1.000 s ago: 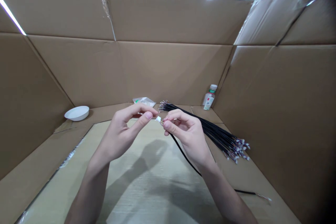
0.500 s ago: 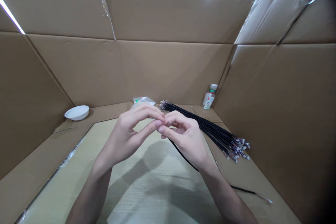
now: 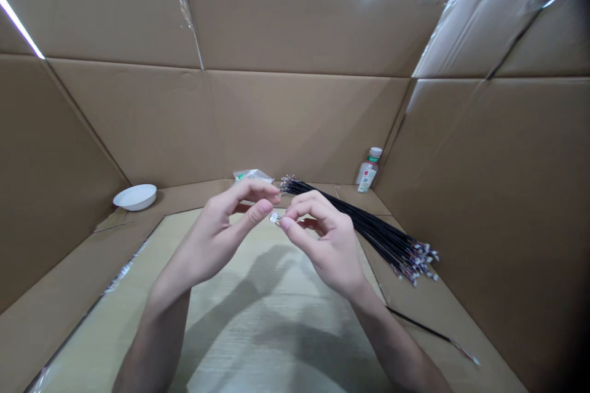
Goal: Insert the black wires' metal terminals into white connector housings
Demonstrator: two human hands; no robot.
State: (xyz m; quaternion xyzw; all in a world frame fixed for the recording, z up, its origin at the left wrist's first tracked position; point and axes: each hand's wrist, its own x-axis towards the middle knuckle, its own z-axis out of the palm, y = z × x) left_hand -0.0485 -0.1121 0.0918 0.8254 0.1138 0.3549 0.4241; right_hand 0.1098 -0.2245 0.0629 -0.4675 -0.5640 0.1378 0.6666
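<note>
Between thumb and fingers, my right hand (image 3: 322,236) pinches a black cable (image 3: 417,323) near its end. A small white connector (image 3: 274,218) sticks out of that pinch toward the left. The cable's middle is hidden behind my right hand and forearm; its other end, with bare-looking thin wires, lies at the lower right. My left hand (image 3: 230,224) is just left of the connector, thumb and fingers apart, with nothing visible in it. Behind my right hand lies a bundle of black cables (image 3: 364,215), many with white connectors at the near end.
Cardboard walls (image 3: 308,123) enclose the work surface (image 3: 230,331) at the back and both sides. A white bowl (image 3: 135,198) stands at the back left, a clear plastic bag (image 3: 253,175) at the back middle. A small bottle (image 3: 369,171) is in the back right corner.
My left hand has let go and drawn back to the left, opening its fingers. The white connector now shows in my right hand. The cable's far end has shifted slightly.
</note>
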